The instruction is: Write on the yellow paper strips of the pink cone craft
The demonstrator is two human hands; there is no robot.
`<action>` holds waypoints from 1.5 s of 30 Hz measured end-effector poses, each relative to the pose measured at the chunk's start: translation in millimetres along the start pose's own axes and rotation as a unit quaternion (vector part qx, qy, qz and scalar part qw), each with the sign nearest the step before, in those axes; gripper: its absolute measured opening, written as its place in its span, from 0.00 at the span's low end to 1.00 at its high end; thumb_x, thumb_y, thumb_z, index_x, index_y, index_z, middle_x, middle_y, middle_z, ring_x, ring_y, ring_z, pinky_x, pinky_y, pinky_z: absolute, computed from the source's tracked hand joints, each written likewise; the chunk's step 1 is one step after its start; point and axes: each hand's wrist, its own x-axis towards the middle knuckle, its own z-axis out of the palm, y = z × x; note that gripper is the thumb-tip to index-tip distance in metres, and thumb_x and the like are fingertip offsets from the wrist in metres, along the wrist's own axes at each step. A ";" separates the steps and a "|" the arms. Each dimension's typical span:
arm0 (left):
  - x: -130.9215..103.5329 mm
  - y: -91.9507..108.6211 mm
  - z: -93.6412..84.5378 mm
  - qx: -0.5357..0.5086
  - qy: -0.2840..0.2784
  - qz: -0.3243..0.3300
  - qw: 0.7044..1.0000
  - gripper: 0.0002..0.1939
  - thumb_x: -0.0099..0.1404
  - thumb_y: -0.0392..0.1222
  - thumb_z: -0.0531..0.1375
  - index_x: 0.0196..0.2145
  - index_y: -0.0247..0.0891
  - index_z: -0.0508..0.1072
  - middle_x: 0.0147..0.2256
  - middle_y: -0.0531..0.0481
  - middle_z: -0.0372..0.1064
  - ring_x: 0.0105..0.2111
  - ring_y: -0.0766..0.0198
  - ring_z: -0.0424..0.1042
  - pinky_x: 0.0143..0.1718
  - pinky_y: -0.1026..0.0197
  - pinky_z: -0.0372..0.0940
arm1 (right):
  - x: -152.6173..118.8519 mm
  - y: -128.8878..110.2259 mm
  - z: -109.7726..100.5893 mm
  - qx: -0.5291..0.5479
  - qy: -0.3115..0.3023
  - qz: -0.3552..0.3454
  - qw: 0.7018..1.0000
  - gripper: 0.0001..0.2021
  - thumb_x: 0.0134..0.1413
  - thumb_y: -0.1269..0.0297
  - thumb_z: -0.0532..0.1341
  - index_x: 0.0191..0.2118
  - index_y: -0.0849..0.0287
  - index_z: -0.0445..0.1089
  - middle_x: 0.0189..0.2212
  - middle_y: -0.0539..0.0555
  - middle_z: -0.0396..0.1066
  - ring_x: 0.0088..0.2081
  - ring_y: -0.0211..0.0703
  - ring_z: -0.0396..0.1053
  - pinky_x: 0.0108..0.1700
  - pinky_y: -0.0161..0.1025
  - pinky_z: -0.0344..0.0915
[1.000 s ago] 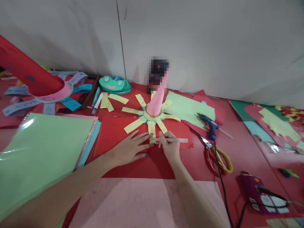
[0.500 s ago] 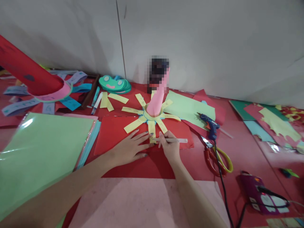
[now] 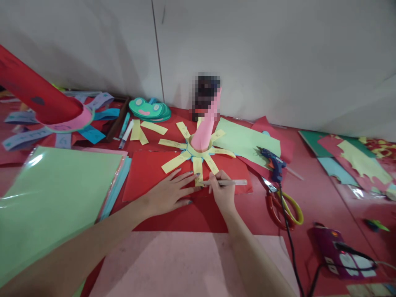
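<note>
A pink paper cone point(image 3: 203, 134) stands in a yellow ring with several yellow paper strips point(image 3: 176, 162) fanned out around it, on a red sheet point(image 3: 144, 175). Some strips carry small marks. My left hand point(image 3: 170, 193) lies flat with fingers spread, its fingertips at the front strip point(image 3: 198, 166). My right hand point(image 3: 223, 189) is closed around a pale pen point(image 3: 236, 182), whose tip is at the lower end of that same strip.
Green sheets point(image 3: 58, 194) lie at the left, near a red tube point(image 3: 40, 93). Frog cutouts point(image 3: 149, 110) sit by the wall. To the right are a glue gun point(image 3: 274, 162), scissors point(image 3: 292, 208) and a purple box with cables point(image 3: 331, 247). Pink paper point(image 3: 185, 264) lies in front.
My right hand and the pen have shifted slightly to the right. My left hand has stayed in place on the strip.
</note>
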 end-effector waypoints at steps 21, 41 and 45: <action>-0.8 3.3 -0.6 -0.052 0.011 -0.053 0.997 0.31 0.70 0.53 0.51 0.66 0.40 0.49 0.64 0.45 0.51 0.65 0.57 0.50 0.65 0.52 0.40 | 1.2 -2.4 0.3 0.042 0.002 0.014 0.999 0.21 0.53 0.49 0.61 0.20 0.54 0.54 0.09 0.42 0.57 0.15 0.35 0.64 0.22 0.32 0.64; 0.4 1.5 -3.1 -0.052 -0.027 -0.039 0.998 0.25 0.70 0.51 0.51 0.62 0.42 0.58 0.65 0.49 0.51 0.66 0.59 0.45 0.66 0.51 0.35 | 1.3 -1.5 -0.1 0.029 -0.005 0.020 0.999 0.21 0.53 0.49 0.61 0.20 0.54 0.54 0.09 0.41 0.56 0.16 0.36 0.66 0.23 0.33 0.66; -0.2 2.1 -3.1 -0.057 -0.016 -0.040 0.997 0.24 0.70 0.50 0.52 0.60 0.41 0.59 0.64 0.48 0.53 0.66 0.60 0.46 0.66 0.51 0.36 | 1.4 -0.2 0.1 0.017 -0.009 0.016 1.000 0.21 0.53 0.48 0.60 0.20 0.54 0.54 0.09 0.42 0.57 0.16 0.37 0.67 0.22 0.33 0.65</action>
